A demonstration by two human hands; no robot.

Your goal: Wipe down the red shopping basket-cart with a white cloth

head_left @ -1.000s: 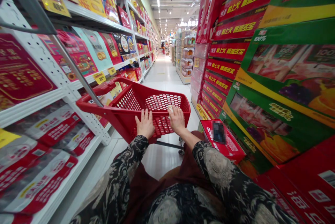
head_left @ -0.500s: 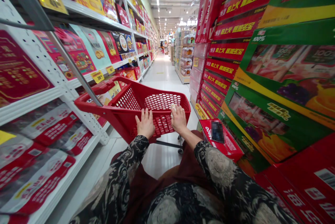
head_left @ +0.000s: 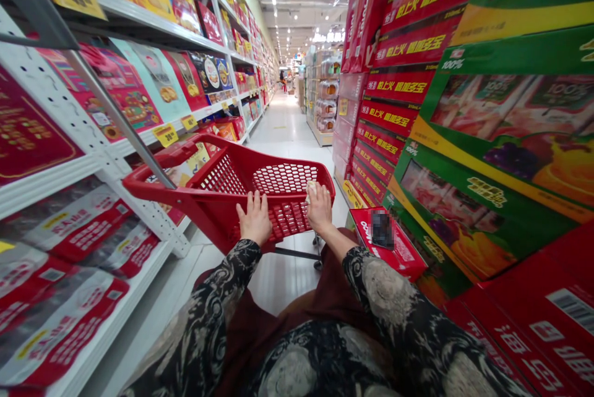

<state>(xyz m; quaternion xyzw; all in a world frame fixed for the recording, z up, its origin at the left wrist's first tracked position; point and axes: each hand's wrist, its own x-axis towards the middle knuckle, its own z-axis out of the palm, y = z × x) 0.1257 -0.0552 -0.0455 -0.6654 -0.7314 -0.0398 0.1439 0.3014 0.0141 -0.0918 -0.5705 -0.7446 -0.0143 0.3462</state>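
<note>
A red plastic shopping cart (head_left: 153, 190) stands in the aisle straight in front of me, its mesh basket empty. My left hand (head_left: 254, 219) lies flat against the near mesh wall, fingers spread and pointing up. My right hand (head_left: 320, 208) rests at the top of the same wall by the right corner. Its fingers press a small pale wad (head_left: 311, 187) against the rim. Both sleeves are dark with a pale swirl pattern.
White shelves (head_left: 69, 168) packed with red and colourful gift boxes line the left, close to the cart's side. Stacked red cartons (head_left: 394, 112) and green juice cartons (head_left: 501, 137) wall the right. A red carton (head_left: 399, 255) juts out low. The white floor (head_left: 288, 131) runs far ahead.
The cart and both hands have moved slightly forward and left along the aisle. My right hand has slid a little higher onto the rim with the wad.
</note>
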